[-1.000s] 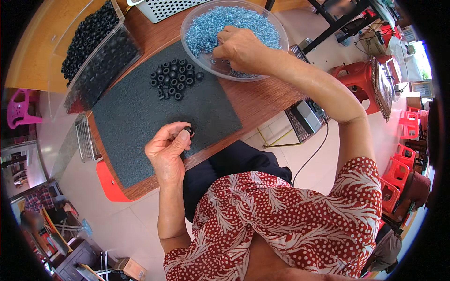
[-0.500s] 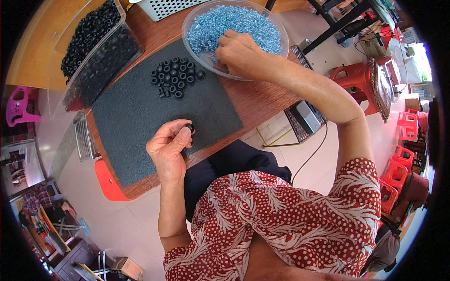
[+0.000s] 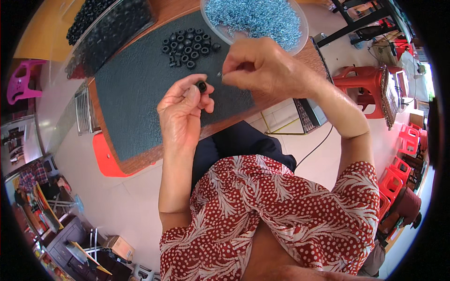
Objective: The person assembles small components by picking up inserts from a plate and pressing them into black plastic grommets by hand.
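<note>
My left hand (image 3: 180,112) is raised over the near part of the dark mat (image 3: 131,103). Thumb and fingers pinch a small black round cap (image 3: 201,86), its hollow end facing up. Just to its right, my right hand (image 3: 269,68) is closed in a pinch, with a tiny shiny clear piece (image 3: 219,74) at the fingertips; its exact shape is too small to tell. Farther back on the mat lies a loose group of similar black caps (image 3: 189,47). Beyond my right hand stands a round clear tub (image 3: 305,33) full of small light-blue translucent pieces (image 3: 255,16).
A clear plastic bin (image 3: 112,40) heaped with black caps stands at the far left of the wooden table (image 3: 311,56). Red stools (image 3: 365,84) stand to the right, and a pink chair (image 3: 26,82) is at the left. A dark cable (image 3: 318,150) runs down beside my lap.
My right hand has come out of the blue pieces and moved toward my left hand with a tiny shiny piece. My left hand has turned the cap's hollow end upward.
</note>
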{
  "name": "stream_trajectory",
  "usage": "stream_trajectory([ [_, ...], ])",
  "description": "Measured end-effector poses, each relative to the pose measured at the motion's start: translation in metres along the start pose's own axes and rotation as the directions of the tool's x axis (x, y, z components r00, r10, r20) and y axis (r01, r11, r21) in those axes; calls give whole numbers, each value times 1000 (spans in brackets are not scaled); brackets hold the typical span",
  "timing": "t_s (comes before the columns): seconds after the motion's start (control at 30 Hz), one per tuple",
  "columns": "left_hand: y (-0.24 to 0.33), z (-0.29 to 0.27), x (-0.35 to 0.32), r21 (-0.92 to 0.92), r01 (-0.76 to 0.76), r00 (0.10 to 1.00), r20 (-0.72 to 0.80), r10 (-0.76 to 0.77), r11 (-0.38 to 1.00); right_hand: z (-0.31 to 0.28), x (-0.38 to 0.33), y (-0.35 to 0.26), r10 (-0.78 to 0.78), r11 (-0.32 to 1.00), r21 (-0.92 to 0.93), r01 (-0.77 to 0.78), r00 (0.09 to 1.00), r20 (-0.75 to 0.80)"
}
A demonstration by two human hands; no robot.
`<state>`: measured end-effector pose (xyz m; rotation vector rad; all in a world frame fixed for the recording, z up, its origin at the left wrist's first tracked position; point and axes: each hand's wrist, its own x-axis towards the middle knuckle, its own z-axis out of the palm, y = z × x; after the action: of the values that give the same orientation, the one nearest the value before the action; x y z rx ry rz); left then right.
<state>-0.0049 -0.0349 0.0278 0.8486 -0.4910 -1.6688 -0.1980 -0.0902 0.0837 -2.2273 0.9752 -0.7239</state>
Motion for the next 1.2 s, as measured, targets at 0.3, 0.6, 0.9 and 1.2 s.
stream_trajectory([
  [0.3, -9, 3, -8, 208, -224, 974, 55, 218, 952, 15, 2, -9, 194, 901, 331, -281, 942, 273],
  [0.6, -15, -3, -14, 128, -205, 979, 34, 202, 970, 21, 3, -14, 330, 815, 399, -419, 903, 274],
  [0.9, -20, 2, -16, 102, -269, 963, -3, 270, 958, 41, 0, -10, 344, 783, 498, -374, 926, 154],
  [1.2, -21, -6, -18, -111, -194, 981, -3, 195, 975, 42, 5, -22, 411, 654, 562, -506, 862, 297],
])
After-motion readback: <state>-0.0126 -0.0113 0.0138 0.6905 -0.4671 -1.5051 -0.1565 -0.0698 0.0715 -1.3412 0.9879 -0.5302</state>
